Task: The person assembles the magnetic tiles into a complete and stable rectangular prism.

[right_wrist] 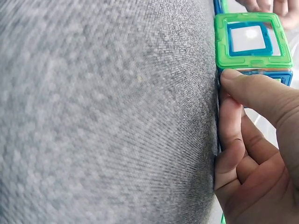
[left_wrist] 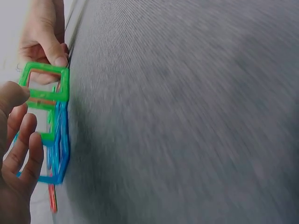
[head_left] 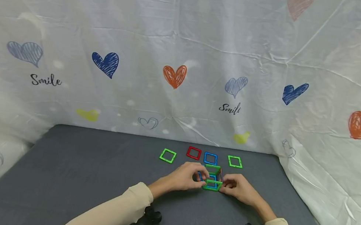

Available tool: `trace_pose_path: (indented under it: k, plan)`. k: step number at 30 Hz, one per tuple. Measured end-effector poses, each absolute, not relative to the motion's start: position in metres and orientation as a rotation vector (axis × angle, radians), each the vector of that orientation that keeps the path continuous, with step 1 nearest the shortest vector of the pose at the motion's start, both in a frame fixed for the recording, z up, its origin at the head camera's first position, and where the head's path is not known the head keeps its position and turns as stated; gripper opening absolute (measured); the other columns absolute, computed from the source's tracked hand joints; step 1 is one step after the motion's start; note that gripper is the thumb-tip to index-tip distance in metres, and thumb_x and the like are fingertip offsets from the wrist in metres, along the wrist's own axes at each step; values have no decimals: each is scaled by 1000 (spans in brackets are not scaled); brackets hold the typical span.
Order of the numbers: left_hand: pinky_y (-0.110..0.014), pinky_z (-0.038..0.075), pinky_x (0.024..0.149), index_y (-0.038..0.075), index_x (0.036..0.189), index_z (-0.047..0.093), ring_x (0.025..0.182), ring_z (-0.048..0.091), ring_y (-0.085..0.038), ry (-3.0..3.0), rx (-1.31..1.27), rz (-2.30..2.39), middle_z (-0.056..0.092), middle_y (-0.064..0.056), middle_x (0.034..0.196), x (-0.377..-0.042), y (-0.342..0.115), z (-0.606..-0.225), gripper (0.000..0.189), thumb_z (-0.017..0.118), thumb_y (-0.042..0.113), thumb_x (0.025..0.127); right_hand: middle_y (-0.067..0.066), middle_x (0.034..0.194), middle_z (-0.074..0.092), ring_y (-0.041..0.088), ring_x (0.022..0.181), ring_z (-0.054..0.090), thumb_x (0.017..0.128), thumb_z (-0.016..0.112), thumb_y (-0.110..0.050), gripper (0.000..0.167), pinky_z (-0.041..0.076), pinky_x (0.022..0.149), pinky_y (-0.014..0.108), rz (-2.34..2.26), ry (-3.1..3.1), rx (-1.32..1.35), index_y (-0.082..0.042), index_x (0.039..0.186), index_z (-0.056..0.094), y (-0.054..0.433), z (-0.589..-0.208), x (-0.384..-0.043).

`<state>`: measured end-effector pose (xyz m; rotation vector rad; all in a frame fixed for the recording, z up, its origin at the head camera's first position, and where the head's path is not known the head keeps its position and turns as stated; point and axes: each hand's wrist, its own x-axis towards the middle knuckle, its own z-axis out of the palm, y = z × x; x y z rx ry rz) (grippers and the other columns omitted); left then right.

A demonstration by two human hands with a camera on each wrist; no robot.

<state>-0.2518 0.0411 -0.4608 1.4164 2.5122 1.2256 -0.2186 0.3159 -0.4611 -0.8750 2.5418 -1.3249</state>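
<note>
A small open-topped box of magnetic tiles (head_left: 214, 182) stands on the grey table between both hands. Green square frames form its front and back, with blue at the bottom and left and a reddish one at the right. My left hand (head_left: 186, 176) holds the box's left side; in the left wrist view its thumb lies at the edge of the green front tile (left_wrist: 64, 86), fingers around the blue side. At the right front corner, my right hand (head_left: 240, 188) pinches the box low down, thumb tip just under the green tile (right_wrist: 254, 61), other fingers curled.
Behind the box lie loose square tiles: a green one (head_left: 162, 153) at left, a red one (head_left: 193, 157), a blue one (head_left: 211, 154) close behind the box, and another green one (head_left: 234, 157) at right. A white curtain (head_left: 195, 103) with printed hearts hangs along the table's back edge.
</note>
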Motion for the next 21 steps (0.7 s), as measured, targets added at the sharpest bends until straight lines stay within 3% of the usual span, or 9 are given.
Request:
trace_pose_path:
  k: [6,13,21]
  plan:
    - [-18,51,67,10,109,72,80,60,0,2505,1415,1226,64,9,95,-251,8,-460,17,76,9,92,6,87,69,19,72,65,92,75,0,7,52,63,27,-1329,2542,-886,-6,94,71,316,-461,-219]
    - [-23,54,67,5,111,71,81,62,-5,2463,1332,1272,68,0,96,-245,-41,-454,17,73,9,95,5,87,69,17,72,64,92,75,0,7,52,62,27,-1316,2547,-914,-6,94,71,318,-463,-223]
    - [-27,55,65,5,109,71,78,63,-7,2539,1234,1319,66,7,93,-243,-86,-455,16,74,5,93,3,86,68,15,71,64,91,75,0,8,52,62,26,-1309,2551,-909,-6,93,71,317,-462,-222]
